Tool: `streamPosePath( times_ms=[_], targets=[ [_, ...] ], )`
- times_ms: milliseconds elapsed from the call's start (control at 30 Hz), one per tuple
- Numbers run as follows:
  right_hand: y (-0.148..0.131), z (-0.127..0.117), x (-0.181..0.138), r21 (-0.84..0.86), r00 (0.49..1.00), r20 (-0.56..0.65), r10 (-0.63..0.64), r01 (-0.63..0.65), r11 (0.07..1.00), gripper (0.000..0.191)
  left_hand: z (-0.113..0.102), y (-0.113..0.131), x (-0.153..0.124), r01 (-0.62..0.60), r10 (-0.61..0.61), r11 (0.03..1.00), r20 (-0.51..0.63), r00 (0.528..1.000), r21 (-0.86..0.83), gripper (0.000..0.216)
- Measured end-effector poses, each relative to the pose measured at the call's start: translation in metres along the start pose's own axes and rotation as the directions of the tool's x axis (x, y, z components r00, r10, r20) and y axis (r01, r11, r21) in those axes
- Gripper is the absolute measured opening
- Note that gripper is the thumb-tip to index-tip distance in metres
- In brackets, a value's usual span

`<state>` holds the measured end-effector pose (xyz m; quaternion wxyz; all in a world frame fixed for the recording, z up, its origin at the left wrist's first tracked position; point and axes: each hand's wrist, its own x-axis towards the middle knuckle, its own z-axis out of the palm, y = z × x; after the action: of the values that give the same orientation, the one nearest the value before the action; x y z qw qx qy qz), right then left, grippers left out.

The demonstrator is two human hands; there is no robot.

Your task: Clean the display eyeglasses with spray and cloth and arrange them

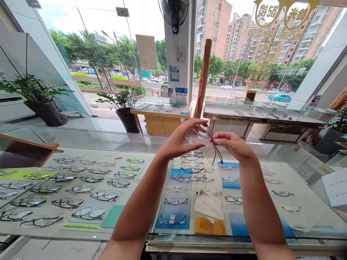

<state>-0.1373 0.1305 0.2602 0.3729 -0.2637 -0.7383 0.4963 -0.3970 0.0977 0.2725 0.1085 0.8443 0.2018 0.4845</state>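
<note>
I hold a pair of thin-framed glasses [210,144] up in front of me with both hands, above a glass display counter [81,141]. My left hand [181,139] pinches the frame from the left, fingers closed on it. My right hand [233,144] grips it from the right, with a dark temple arm hanging down between the two hands. The lenses are clear and hard to make out against the background.
Under the counter glass lie several rows of glasses [81,187] on trays, a beige cloth [210,203] and a yellow cloth [210,226]. Potted plants [40,97] stand behind the counter at the left. A white pillar [179,54] with a fan and more display cases stand beyond.
</note>
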Motion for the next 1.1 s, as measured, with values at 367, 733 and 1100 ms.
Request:
streamPosePath(
  times_ms=[367, 733, 1100],
  targets=[
    [0.002, 0.006, 0.003, 0.188, 0.998, 0.026, 0.061, -0.064, 0.98, 0.026, 0.002, -0.011, -0.002, 0.118, -0.118, 0.993, 0.02, 0.993, -0.004, 0.07],
    [0.006, 0.021, 0.01, -0.082, 0.915, -0.388, -0.11, 0.084, 0.993, 0.033, 0.023, -0.021, 0.001, 0.55, -0.556, 0.831, -0.137, 0.819, -0.082, 0.029],
    [0.016, 0.024, 0.015, -0.449, 0.835, -0.521, -0.176, -0.093, 0.889, 0.019, 0.039, -0.076, -0.009, 0.584, -0.57, 0.81, -0.164, 0.805, 0.054, 0.022]
  ],
)
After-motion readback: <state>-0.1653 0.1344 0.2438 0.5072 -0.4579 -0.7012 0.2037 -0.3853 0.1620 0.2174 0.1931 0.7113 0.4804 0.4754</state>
